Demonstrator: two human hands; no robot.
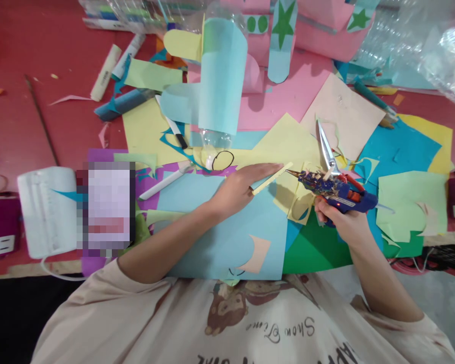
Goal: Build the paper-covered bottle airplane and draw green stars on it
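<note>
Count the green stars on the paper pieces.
2. One green star is on the long pale blue strip at top centre-right; a second green star is farther right, near the top edge. More may be hidden.

1. White pleated face mask, lower left, beside a smartphone whose screen is pixelated.
2. Purple case with a white label, far left.
3. Thin brown stick on the red tabletop.
4. Crinkled clear plastic, upper right.

One head-worn camera looks forward and down, close over the red table
</note>
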